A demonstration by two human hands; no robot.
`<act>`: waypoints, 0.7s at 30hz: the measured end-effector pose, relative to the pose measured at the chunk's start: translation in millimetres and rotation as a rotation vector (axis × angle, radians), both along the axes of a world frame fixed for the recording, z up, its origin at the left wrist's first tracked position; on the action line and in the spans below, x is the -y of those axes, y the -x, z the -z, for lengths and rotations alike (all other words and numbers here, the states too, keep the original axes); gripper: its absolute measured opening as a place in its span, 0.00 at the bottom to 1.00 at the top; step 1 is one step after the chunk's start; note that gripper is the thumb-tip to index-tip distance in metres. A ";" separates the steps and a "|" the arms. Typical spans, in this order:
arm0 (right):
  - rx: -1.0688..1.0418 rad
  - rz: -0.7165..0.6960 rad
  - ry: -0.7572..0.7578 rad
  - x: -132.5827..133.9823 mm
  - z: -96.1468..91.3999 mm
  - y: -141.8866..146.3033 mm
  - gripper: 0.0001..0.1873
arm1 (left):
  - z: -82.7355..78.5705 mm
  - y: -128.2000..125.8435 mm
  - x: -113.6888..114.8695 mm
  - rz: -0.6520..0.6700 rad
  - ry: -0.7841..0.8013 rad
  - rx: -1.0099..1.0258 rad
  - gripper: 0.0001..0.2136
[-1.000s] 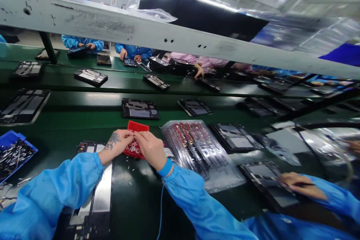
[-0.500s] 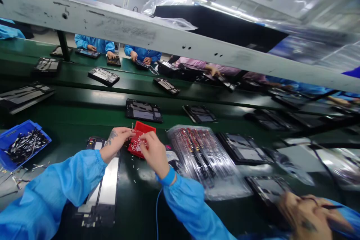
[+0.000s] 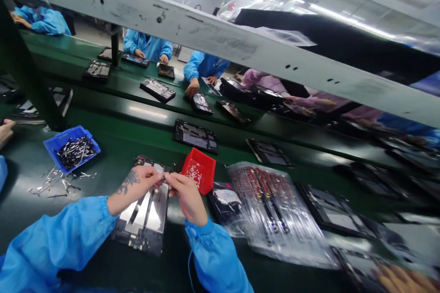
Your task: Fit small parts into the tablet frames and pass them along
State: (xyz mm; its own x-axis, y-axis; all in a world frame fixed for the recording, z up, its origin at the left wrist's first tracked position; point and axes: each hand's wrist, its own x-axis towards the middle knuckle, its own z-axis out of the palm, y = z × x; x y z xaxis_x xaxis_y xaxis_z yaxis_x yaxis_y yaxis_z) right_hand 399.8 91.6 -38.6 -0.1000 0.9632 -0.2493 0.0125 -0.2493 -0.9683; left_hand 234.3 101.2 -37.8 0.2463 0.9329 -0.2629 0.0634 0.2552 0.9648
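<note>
My left hand (image 3: 144, 181), tattooed on its back, pinches a small dark flex cable whose thin end sticks up past the fingertips. My right hand (image 3: 187, 192), with a blue band at the wrist, has its fingertips pressed together against the left ones; whatever they hold is too small to make out. Both hands are above an opened tablet (image 3: 156, 210), with its battery and boards exposed. Just right of the fingers sits a red tray (image 3: 208, 169) of small white pieces. A blue bin (image 3: 94, 143) full of short black-and-silver flex cables stands to the left.
Loose flex cables (image 3: 65, 185) lie by the blue bin. Plastic-wrapped strips (image 3: 271, 206) and a dark bag (image 3: 225, 201) lie to the right. Opened tablets (image 3: 195, 135) line the bench and belt. A white beam (image 3: 213, 32) crosses overhead; co-workers' hands show at both edges.
My right hand has come out of the red tray and met my left hand over the tablet. The view has swung left. At far right, a co-worker's hand has moved lower.
</note>
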 end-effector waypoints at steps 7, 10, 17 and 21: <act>0.511 -0.230 -0.442 22.9 3.4 24.3 0.13 | 23.3 38.3 29.1 -0.018 -0.133 -0.205 0.11; 0.688 -0.284 -0.520 19.0 16.0 30.5 0.15 | 41.7 61.3 36.7 -0.167 -0.118 -0.254 0.09; 0.542 -0.508 0.113 -10.2 47.4 51.8 0.15 | 92.2 75.4 59.7 -0.157 0.050 -0.277 0.11; 0.507 -0.581 0.229 -14.0 55.0 53.5 0.14 | 90.9 67.5 64.7 -0.094 0.164 -0.205 0.10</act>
State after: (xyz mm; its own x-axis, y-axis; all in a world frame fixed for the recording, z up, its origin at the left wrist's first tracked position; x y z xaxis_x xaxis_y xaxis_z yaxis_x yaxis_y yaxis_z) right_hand 346.3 105.7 -93.6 -0.3910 0.7117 -0.5836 0.6257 -0.2595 -0.7357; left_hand 166.7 36.6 -128.7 0.0862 0.8902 -0.4474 0.2217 0.4206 0.8797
